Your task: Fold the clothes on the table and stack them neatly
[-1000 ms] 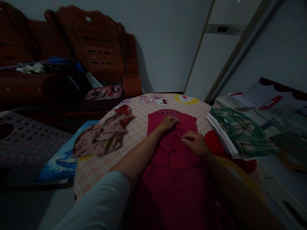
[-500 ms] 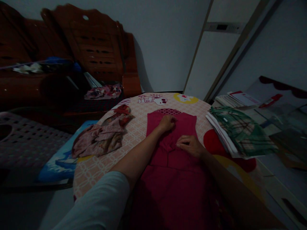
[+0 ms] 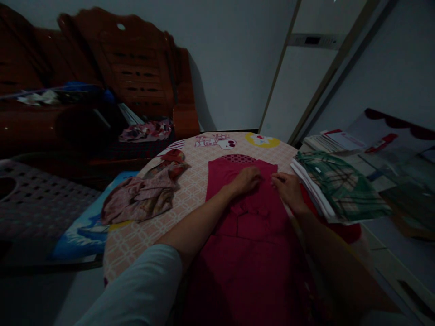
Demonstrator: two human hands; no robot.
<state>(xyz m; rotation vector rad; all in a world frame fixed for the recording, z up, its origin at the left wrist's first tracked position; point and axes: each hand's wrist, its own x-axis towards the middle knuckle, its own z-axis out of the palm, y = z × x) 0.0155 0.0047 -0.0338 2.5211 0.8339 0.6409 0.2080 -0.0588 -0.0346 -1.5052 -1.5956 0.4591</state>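
Observation:
A dark pink sleeveless garment lies spread lengthwise over a patterned tablecloth, with a dotted mesh part at its far edge. My left hand is over its upper middle, fingers curled down; the dim light hides what its fingertips hold, if anything. By the garment's upper right edge is my right hand, its thumb and fingertips pinched together at the edge. Whether cloth is between them is too dark to make out. Small creases run across the garment below my hands.
Crumpled patterned clothes lie on the table's left. A green plaid folded cloth and white cloth are at the right, beside papers. Behind stands a wooden bench; a blue bag and a woven chair are left.
Both hands have moved right over the garment, my right hand also a little farther away, to its right edge. The creases near the garment's middle have shifted and spread.

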